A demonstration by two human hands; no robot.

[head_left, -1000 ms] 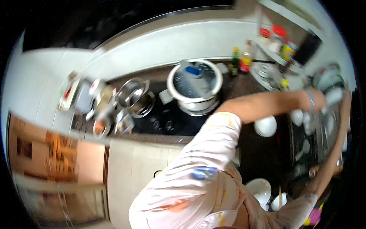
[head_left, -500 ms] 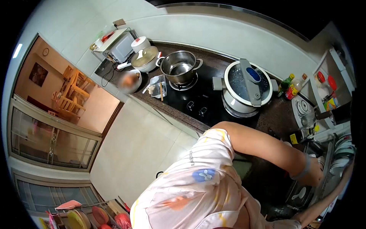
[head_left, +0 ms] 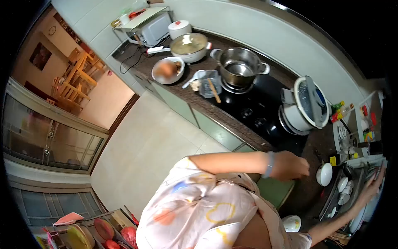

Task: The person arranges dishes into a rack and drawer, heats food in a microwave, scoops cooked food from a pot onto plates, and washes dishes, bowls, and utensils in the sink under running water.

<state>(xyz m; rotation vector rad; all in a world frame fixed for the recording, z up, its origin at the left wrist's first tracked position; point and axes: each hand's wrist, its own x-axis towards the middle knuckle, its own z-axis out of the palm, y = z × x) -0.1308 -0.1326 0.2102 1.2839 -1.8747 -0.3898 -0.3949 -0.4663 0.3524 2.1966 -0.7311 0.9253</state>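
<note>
My left hand [head_left: 292,166], with a band at the wrist, hangs over the dark counter with its fingers curled together and nothing visible in them. Just to its right, a white bowl [head_left: 324,174] rests on the counter. My right hand [head_left: 370,190] reaches to the far right edge, its fingers apart against the plates [head_left: 360,216] in the rack; its contact with them is partly hidden. Small white bowls [head_left: 345,193] lie between the two hands.
A lidded white pot [head_left: 304,106] and an open steel pot [head_left: 239,66] stand on the black stove [head_left: 265,106]. Further left are a lidded pan [head_left: 188,46], a bowl of food [head_left: 168,70] and a plastic tray [head_left: 209,84]. Bottles [head_left: 342,112] stand behind the lidded pot.
The view has turned, shifting the stove and pots to the right. My left hand has drawn back from the dish rack to over the counter. My right hand remains at the plates.
</note>
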